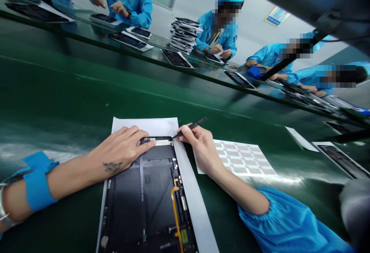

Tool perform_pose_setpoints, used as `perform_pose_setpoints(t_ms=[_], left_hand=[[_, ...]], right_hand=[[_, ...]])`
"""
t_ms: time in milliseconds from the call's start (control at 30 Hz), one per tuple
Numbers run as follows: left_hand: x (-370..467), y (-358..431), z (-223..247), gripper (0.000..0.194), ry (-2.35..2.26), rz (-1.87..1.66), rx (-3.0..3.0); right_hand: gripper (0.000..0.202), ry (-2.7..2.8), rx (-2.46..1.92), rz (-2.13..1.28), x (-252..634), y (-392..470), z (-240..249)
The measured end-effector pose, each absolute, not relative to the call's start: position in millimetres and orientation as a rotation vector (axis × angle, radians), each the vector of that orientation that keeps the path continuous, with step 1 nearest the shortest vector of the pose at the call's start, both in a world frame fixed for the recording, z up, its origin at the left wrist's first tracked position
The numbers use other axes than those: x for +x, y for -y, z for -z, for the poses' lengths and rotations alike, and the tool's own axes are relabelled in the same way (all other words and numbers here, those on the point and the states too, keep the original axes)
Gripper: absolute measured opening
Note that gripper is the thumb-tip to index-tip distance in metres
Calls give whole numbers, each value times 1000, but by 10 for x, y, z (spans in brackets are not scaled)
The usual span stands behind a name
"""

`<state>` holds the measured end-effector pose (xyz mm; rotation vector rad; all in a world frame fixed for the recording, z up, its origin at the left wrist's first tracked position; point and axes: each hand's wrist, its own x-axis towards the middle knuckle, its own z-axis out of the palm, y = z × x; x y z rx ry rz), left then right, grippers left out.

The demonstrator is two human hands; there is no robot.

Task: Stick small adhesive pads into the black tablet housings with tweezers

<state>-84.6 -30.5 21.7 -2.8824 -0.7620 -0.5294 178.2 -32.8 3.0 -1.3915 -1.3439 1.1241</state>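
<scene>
On the green workbench (58,91), the black device shell (124,203) lies at seven o'clock in view, a label sheet (245,158) at four. At the shell's eleven o'clock rests the left hand (127,145), fingers slightly bent, any grip impossible to tell; at one, the right hand (202,147) pinches black tweezers (193,124), tip at the corner.

Whitish glare (soft-edged) streaks the green tabletop (58,129).

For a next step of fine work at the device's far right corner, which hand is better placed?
Probably the right hand: it holds a slim black tool, with the tip at that corner. The left hand lies over the device's far left part.
</scene>
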Motion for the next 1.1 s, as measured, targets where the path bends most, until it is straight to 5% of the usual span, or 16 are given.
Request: perform_pose_setpoints(t_ms=[367, 567, 833, 1100], left_hand=[[-831, 287, -208, 46, 724, 455, -2811], [-674, 265, -436, 45, 806, -195, -2855], [-533, 52, -389, 51, 656, -163, -2890], [-766, 100, -312, 49, 581, 159, -2961]], right_hand=[[56, 1413, -1443, -972, 1777, 317, -158], [56, 1407, -1396, -990, 1850, 253, -255], [51, 1450, -1371, -992, 1832, 309, -274], [18, 2068, -1018, -560, 1794, 312, -545]])
